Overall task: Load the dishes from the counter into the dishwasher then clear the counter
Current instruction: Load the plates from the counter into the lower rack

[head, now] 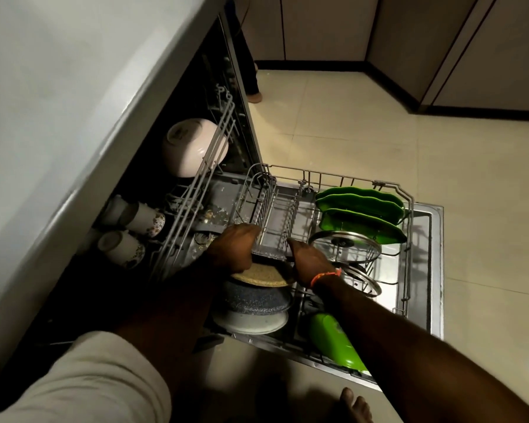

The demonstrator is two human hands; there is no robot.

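The dishwasher's lower rack (408, 215) is pulled out over the open door. My left hand (232, 245) and my right hand (309, 261) grip the two sides of a dark speckled dish (271, 255), held among the rack's tines. Just below it stand a tan speckled plate (260, 275), a blue-grey speckled pot (254, 297) and a white bowl (251, 322). Three green plates (361, 209) stand at the rack's far right, with two steel lids (345, 242) in front of them. A green container (333, 340) lies at the rack's near corner.
The upper rack (196, 178) holds a pink bowl (193, 145) and two patterned cups (141, 219). The grey counter (58, 87) overhangs on the left. Another person's foot (254, 96) stands on the tiled floor beyond the dishwasher. My bare foot (355, 404) is beside the door.
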